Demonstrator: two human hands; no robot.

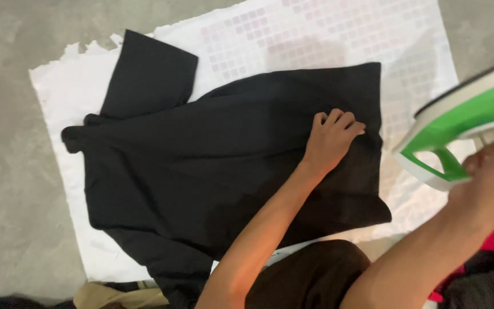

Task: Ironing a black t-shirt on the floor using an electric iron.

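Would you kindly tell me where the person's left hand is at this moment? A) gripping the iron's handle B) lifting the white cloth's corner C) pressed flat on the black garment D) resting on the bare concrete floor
C: the left hand lies pressed on the black garment, while the right hand holds the green and white iron raised off to the side.

iron (464, 123) cut off at right edge, right hand (490, 171) blurred
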